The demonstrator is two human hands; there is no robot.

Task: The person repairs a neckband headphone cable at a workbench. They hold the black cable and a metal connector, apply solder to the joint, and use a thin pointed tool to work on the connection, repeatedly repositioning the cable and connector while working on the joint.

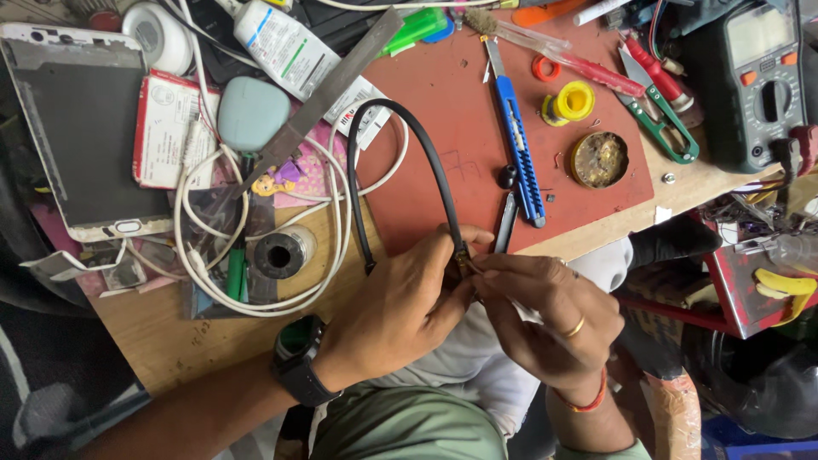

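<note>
1. Head view: I take the red mat (460,102) as my landmark. It lies on the wooden surface (170,341), which is crowded with tools.
2. On the mat I see a blue utility knife (518,140), a yellow tape roll (573,100), a round tin of flux (600,159) and green-handled snips (660,119).
3. Right of the mat sits a multimeter (758,81).
4. Left of the mat lie a white cable (256,281) in loops, a solder spool (279,253), a metal file (328,89), a glue bottle (285,47) and a phone with its screen off (81,128).
5. A black cable (430,162) arcs over the mat's left part and comes down off its near edge to my hands.
6. My left hand (400,311), a watch on its wrist, comes in from the lower left, its fingers pinched around the black cable's end.
7. My right hand (554,315), ring on one finger, meets it from the right and grips a thin tool (511,302) whose tip touches that same cable end.
8. Both hands hover just below the mat's near edge, over my lap, and nothing blocks them.
</note>
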